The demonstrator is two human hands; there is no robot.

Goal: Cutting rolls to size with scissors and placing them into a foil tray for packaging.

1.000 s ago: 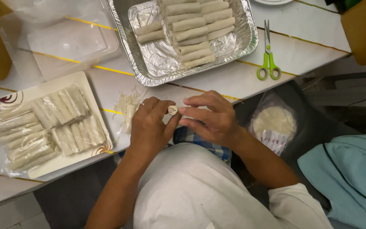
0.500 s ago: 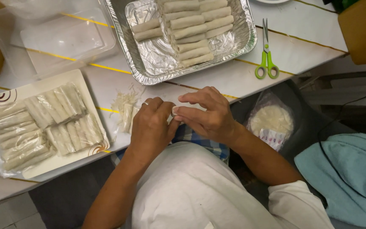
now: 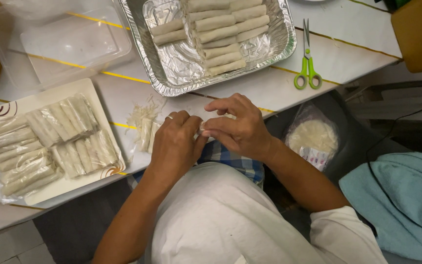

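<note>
Both hands (image 3: 211, 134) pinch pale roll (image 3: 202, 128).

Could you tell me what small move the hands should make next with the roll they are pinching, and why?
Probably finish closing the small roll, then place it in the foil tray. Both the left hand and right hand pinch it at the table edge, and the tray already holds neat rows of finished rolls with bare foil beside them.

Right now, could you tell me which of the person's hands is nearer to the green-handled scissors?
The right hand. It lies below and to the left of the green-handled scissors, apart from them; the left hand is farther left, beyond the right.
</note>
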